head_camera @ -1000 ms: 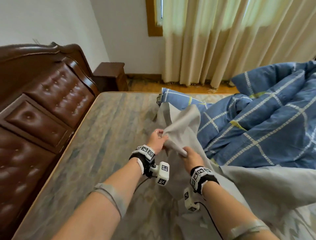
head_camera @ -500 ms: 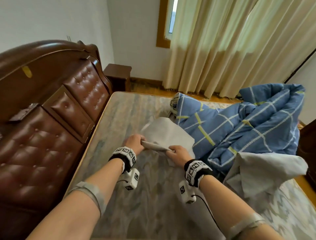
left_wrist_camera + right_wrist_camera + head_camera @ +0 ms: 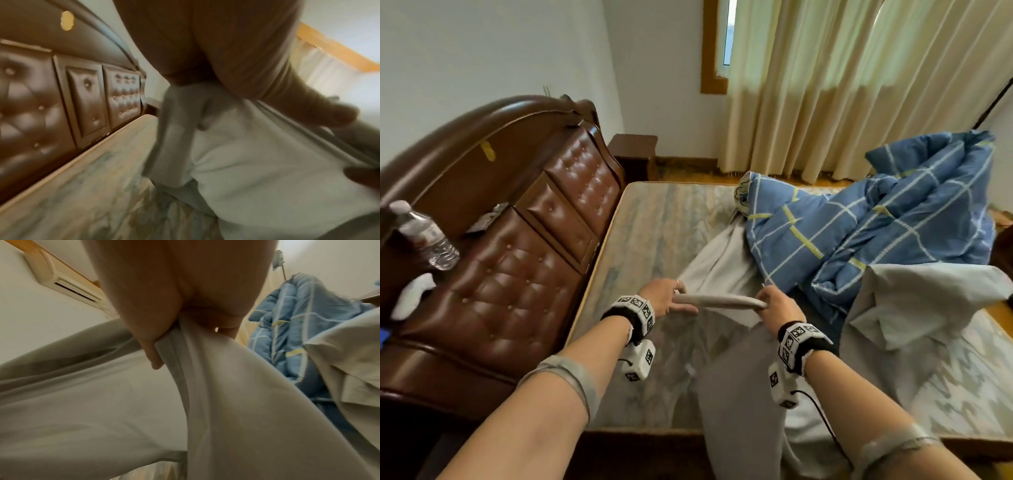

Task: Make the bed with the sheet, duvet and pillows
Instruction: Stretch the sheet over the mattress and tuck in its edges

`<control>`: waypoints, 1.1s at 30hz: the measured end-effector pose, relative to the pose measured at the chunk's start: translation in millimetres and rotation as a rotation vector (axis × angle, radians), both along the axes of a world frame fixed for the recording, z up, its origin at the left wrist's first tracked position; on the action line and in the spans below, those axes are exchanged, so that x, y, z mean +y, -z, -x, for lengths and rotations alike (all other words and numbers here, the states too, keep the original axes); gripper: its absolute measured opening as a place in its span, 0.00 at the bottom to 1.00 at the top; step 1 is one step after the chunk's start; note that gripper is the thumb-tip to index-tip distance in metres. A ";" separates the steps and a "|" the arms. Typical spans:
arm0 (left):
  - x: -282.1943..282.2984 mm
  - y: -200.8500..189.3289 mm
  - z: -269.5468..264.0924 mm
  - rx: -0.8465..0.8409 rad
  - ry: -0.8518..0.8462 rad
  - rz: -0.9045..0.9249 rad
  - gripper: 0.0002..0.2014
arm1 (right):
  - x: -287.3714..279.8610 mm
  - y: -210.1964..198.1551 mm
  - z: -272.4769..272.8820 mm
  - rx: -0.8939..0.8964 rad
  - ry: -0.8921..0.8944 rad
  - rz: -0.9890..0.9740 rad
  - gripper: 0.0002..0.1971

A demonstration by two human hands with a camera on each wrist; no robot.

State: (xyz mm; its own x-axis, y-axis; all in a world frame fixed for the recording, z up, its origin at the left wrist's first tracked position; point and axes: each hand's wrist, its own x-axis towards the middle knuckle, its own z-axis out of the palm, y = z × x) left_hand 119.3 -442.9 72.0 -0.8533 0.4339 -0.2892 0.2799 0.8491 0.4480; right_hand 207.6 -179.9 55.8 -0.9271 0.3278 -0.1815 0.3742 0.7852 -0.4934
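Note:
A grey sheet (image 3: 726, 270) lies bunched on the bare patterned mattress (image 3: 661, 222). Its bunched edge (image 3: 717, 300) is stretched between my two hands above the mattress. My left hand (image 3: 666, 301) grips one end, and in the left wrist view the cloth (image 3: 257, 154) hangs below the palm. My right hand (image 3: 777, 305) grips the other end; in the right wrist view the thumb (image 3: 153, 353) pinches a fold of the sheet (image 3: 216, 386). A blue checked duvet (image 3: 876, 219) is heaped on the right half of the bed. No pillows are in view.
A brown padded headboard (image 3: 517, 246) runs along the left side. A water bottle (image 3: 424, 236) and a white object (image 3: 410, 294) lie beside it at far left. A dark nightstand (image 3: 635, 154) stands past the bed; curtains (image 3: 842, 85) hang behind. More grey cloth (image 3: 914, 308) lies at right.
My hands have moved apart and back toward me, drawing the sheet's edge into a taut band. My head has pulled back, so more of the headboard and the bottle show.

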 end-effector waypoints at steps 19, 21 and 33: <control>-182.5 -27.4 134.4 0.378 -0.459 0.060 0.23 | -173.9 15.9 61.4 -0.381 -0.259 -0.028 0.10; -201.1 -36.7 167.5 0.340 -0.436 -0.043 0.22 | -220.4 12.0 87.2 -0.322 -0.295 0.023 0.08; -262.9 53.9 173.4 -0.336 -0.310 -0.421 0.46 | -304.1 -7.9 203.9 0.103 0.238 0.637 0.21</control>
